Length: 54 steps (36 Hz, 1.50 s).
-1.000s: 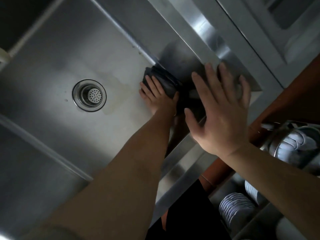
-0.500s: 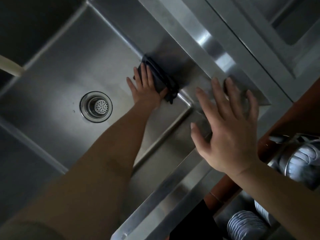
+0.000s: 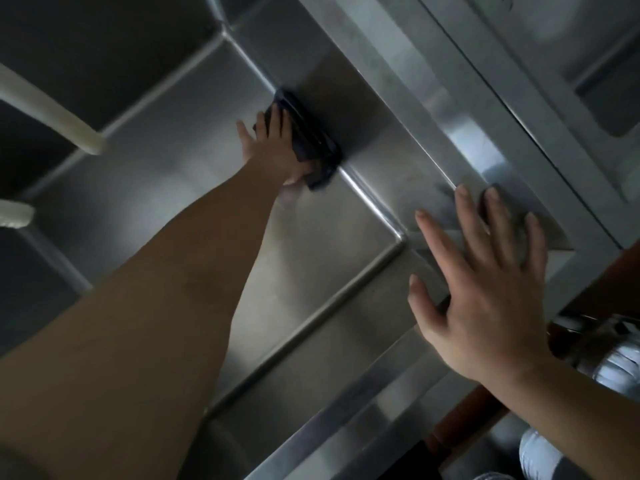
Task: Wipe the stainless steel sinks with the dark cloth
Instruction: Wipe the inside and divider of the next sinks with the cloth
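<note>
One sink (image 3: 194, 168) fills most of the view, and I judge its wiping only partly done; a second basin (image 3: 609, 95) at upper right looks untouched. Left hand (image 3: 273, 147) presses the dark cloth (image 3: 308, 140) with straight fingers where floor meets far wall. Right hand (image 3: 485, 289) hovers spread and empty over the rim.

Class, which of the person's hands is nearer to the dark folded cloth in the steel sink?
Left. The left hand presses the dark folded cloth against the sink wall; the right hand is apart from it, spread flat by the sink's rim.
</note>
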{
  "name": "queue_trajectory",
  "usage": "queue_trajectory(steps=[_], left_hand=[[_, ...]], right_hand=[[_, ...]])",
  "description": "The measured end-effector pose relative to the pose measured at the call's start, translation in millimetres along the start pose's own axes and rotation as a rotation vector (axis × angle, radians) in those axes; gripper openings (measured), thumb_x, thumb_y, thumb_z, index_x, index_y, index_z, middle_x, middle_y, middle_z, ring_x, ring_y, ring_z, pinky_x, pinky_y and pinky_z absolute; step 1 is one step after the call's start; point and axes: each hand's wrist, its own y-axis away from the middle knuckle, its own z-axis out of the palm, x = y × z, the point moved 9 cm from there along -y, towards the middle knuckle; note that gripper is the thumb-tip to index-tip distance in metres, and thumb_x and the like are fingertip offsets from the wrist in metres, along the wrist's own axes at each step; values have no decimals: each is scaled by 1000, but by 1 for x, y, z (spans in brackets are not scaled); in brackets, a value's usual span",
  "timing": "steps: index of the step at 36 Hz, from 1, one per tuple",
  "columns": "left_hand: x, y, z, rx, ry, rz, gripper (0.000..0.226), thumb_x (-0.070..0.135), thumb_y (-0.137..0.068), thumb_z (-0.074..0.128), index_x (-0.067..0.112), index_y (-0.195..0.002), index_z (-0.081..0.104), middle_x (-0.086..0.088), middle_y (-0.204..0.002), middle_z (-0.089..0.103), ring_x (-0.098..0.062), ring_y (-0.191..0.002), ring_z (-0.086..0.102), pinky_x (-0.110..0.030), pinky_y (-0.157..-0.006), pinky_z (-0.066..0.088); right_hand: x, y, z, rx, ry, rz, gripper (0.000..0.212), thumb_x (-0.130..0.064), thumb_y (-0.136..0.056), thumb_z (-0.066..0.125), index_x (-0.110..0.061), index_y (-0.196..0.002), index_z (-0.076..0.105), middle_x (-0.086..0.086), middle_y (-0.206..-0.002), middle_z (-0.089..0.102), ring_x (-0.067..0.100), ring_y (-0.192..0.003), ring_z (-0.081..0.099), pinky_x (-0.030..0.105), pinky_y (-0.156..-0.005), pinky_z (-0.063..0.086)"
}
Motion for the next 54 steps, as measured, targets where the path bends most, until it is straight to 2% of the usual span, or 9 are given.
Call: queue_trajectory(steps=[9,18,25,30,34,38,42,47,54], left_hand=[[125,114,89,-5,-128,405,106,71,-83,53,18,-159,1,-7,-167,-3,-33,-152,6,-64,-116,5],[142,149,82,91,7,427,68,40,-99,44,22,-159,15,-10,-167,5,-36,-153,1,-58,-119,-6],[82,165,88,-78,788,-153,62,23,-89,53,27,-149,37,-8,-153,34,-36,-137,32,-47,-110,33],[106,172,90,-186,792,25,67,22,-91,61,22,-152,34,-14,-153,31,-37,-135,40,-41,-109,36],[108,166,96,-219,950,-141,51,21,-90,62,24,-140,51,-19,-137,43,-38,-121,52,-35,-105,42],[116,162,101,-200,654,-93,60,21,-90,63,34,-143,37,-15,-144,27,-38,-124,45,-43,-100,43],[125,152,87,9,321,75,72,28,-88,63,29,-151,28,-15,-160,15,-36,-143,20,-46,-115,26],[149,145,95,-28,338,186,65,44,-104,31,26,-159,2,-5,-168,1,-24,-154,-5,-45,-124,-2],[137,137,101,-6,121,211,70,49,-101,29,29,-158,-9,0,-166,-14,-22,-153,-14,-54,-122,-3]], right_hand=[[-1,0,-4,-22,-11,13,65,-41,-86,53,-19,-147,47,17,-161,28,40,-149,21,64,-116,16],[-1,0,-1,-39,-7,32,66,-38,-83,55,-19,-146,48,14,-162,26,38,-151,18,64,-116,18],[-2,0,-1,-65,-2,38,64,-38,-84,54,-20,-145,49,13,-163,23,35,-152,13,62,-117,15],[-2,0,-1,-47,2,22,62,-36,-83,54,-19,-142,53,14,-163,24,37,-151,14,62,-118,14],[-3,0,0,-30,-7,-6,60,-38,-84,51,-20,-142,53,15,-163,22,39,-151,13,61,-118,14],[-3,0,0,-4,-22,-40,59,-34,-84,55,-18,-141,55,19,-162,24,42,-150,13,60,-117,18],[-5,1,0,4,-34,-49,59,-32,-84,56,-18,-141,55,22,-161,24,45,-149,16,61,-116,19],[-6,1,-1,-28,-46,-46,60,-32,-82,55,-19,-140,55,23,-161,21,47,-149,14,61,-116,17],[-5,0,0,-28,-51,-38,60,-31,-79,54,-20,-137,58,23,-161,22,47,-149,14,62,-115,19]])
